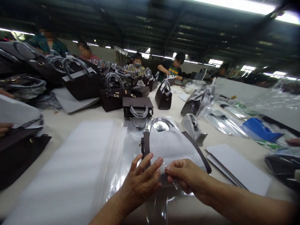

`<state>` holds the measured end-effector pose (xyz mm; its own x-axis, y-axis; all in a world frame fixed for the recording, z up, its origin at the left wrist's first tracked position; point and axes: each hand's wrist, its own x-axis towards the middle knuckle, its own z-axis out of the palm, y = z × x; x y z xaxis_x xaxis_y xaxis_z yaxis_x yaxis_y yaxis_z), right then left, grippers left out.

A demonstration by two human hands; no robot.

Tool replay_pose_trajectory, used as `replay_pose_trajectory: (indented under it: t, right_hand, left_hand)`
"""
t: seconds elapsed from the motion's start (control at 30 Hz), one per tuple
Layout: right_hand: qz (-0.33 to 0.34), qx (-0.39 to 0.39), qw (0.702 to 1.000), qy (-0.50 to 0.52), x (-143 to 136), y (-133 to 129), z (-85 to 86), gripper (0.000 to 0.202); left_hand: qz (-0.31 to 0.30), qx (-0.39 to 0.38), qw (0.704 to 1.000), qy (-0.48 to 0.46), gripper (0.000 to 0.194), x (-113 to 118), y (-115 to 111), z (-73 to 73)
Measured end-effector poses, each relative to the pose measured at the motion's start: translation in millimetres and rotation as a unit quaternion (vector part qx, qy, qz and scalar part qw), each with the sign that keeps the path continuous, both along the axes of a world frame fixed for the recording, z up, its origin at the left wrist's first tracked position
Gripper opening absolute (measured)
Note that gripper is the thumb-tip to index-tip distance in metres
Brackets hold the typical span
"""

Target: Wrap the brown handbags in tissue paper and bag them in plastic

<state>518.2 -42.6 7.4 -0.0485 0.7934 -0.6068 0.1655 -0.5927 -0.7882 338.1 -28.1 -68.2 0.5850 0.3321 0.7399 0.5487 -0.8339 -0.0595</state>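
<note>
A dark brown handbag (146, 142) lies in front of me with a white foam sheet (175, 145) over its face. My left hand (142, 179) rests at the sheet's lower left, fingers spread and palm down. Close beside it, my right hand (184, 173) pinches a small clear strip of tape (174, 183) between thumb and fingers, by the sheet's lower edge. Beneath the bag is clear plastic film (126, 156). A tape dispenser (194, 129) stands just beyond the bag's right side.
A stack of white foam sheets (70, 168) lies to the left. White boards (239, 165) are on the right, near blue material (262, 129). Brown handbags (112, 97) with wrapped handles crowd the far left. Co-workers (172, 68) sit across; a co-worker's hand (4, 128) is at left.
</note>
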Motion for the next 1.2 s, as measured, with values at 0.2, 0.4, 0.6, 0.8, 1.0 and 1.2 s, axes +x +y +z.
replay_pose_trajectory:
  t: [0.2,0.4,0.6,0.8,1.0,1.2]
  right_hand:
    - [0.009,-0.035,0.998,-0.043,-5.8,4.9,9.1,0.02]
    - [-0.025,-0.033,0.999,-0.023,-8.3,-13.8,17.2,0.009]
    - [-0.114,0.039,0.99,0.072,-5.9,-33.8,-7.9,0.029]
    - [-0.145,0.151,0.977,0.041,-18.8,-45.7,-64.0,0.038]
    - [-0.054,0.462,0.839,-0.283,-9.7,-57.0,-66.2,0.024]
    - [0.134,0.66,0.563,-0.479,12.0,-42.1,-47.8,0.043]
  left_hand:
    - [-0.077,-0.032,0.996,0.017,0.011,4.2,13.1,2.1]
    - [-0.093,-0.036,0.995,0.018,0.007,5.3,18.9,9.8]
    - [-0.096,-0.05,0.994,0.03,0.007,4.0,21.1,10.3]
    - [-0.104,-0.073,0.991,0.05,0.007,3.8,24.1,12.3]
    - [-0.107,-0.071,0.989,0.066,0.008,4.6,23.7,19.8]
    - [-0.096,-0.08,0.99,0.063,0.015,5.0,20.4,22.7]
